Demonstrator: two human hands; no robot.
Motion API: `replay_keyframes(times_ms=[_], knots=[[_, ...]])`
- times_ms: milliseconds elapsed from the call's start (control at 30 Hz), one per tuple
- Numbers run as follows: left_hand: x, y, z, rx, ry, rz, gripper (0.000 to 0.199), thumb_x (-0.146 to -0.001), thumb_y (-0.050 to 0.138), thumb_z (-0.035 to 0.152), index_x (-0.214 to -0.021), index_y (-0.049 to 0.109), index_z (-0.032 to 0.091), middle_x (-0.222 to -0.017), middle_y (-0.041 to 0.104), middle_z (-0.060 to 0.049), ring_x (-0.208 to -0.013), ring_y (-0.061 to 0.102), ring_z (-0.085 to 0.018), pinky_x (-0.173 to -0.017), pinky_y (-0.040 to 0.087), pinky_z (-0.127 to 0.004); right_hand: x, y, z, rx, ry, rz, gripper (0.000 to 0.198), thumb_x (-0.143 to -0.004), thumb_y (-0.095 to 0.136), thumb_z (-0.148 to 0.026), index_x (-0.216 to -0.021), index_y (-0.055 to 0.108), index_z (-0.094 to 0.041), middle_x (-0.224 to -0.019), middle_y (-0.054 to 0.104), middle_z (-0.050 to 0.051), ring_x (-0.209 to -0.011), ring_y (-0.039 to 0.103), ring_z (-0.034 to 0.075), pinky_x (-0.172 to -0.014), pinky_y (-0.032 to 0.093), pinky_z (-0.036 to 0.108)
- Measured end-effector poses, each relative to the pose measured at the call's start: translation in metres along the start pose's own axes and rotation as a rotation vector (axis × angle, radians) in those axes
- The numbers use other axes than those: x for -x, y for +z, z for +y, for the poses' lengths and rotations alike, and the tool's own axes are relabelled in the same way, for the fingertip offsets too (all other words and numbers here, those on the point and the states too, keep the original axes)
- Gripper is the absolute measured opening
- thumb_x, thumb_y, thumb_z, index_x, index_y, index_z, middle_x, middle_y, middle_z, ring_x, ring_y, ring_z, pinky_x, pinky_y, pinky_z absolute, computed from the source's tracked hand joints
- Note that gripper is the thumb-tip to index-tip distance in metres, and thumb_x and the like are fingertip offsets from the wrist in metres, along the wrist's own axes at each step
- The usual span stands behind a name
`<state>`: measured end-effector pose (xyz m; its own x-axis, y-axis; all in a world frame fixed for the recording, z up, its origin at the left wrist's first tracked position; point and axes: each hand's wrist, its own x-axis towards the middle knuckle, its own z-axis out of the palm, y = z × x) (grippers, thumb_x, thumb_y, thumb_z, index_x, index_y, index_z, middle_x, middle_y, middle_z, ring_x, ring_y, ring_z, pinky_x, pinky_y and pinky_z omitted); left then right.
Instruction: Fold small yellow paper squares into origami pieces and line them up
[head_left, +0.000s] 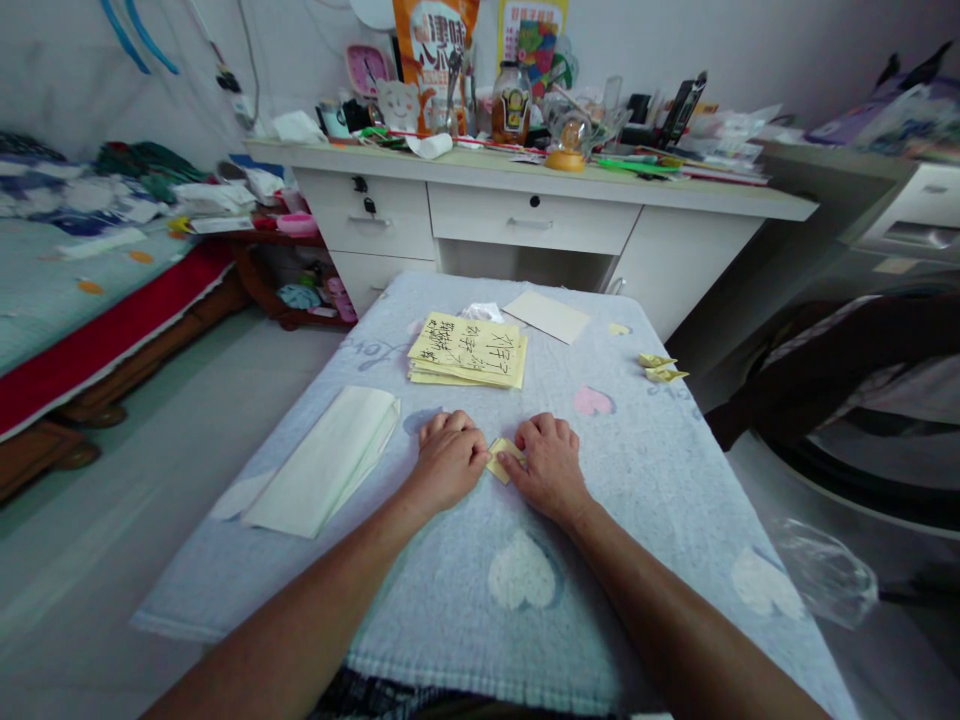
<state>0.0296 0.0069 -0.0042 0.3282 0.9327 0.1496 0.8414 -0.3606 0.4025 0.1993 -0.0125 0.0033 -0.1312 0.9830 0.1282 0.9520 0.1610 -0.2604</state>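
Folded yellow slip (499, 460) on the cloth-covered table (645, 520).
Left hand (448, 460): fingers curled together at the slip's left corner (pinch not determinable). Right hand (550, 465): fingers bent, thumb on the slip's right side; whether it pinches cannot be told. A stack of inscribed yellow sheets (466, 350) lies beyond the slip.

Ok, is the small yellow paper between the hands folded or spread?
Folded, apparently: the small yellow paper is a compact diamond with inner edges showing, touched by the right hand. Layer count: cannot tell.
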Motion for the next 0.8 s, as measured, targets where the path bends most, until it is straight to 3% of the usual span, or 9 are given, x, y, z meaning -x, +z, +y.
replay_keyframes(times_ms=[300,567,800], knots=[[0.0015,-0.0055,-0.0036,0.002,-0.099,-0.001,0.014,-0.075,0.066,0.038,-0.072,0.064,0.025,-0.096,0.056,-0.002,-0.097,0.044,-0.024,-0.083,0.029,-0.04,-0.0014,0.0007,0.0017,-0.019,0.008,-0.007,0.017,-0.084,0.057,-0.038,-0.088,0.057,-0.022,-0.102,0.052,0.008,-0.094,0.044,0.025,-0.08,0.034,0.038],[-0.0029,-0.0042,-0.0063,0.045,-0.073,-0.002,0.008,-0.077,0.064,0.034,-0.081,0.065,0.028,-0.095,0.057,0.0,-0.096,0.045,-0.023,-0.086,0.028,-0.04,-0.0007,0.0021,0.0025,-0.033,0.01,-0.005,0.012,-0.085,0.055,-0.033,-0.091,0.057,-0.022,-0.104,0.052,0.008,-0.095,0.044,0.025,-0.082,0.034,0.039],[-0.0056,0.0009,0.0017,-0.01,-0.059,0.021,0.022,-0.073,0.07,0.043,-0.085,0.062,0.026,-0.094,0.055,-0.002,-0.096,0.043,-0.024,-0.089,0.027,-0.042,0.0,0.0001,0.002,-0.028,0.022,-0.002,0.014,-0.085,0.055,-0.035,-0.093,0.059,-0.024,-0.104,0.052,0.008,-0.096,0.044,0.026,-0.085,0.033,0.04]])
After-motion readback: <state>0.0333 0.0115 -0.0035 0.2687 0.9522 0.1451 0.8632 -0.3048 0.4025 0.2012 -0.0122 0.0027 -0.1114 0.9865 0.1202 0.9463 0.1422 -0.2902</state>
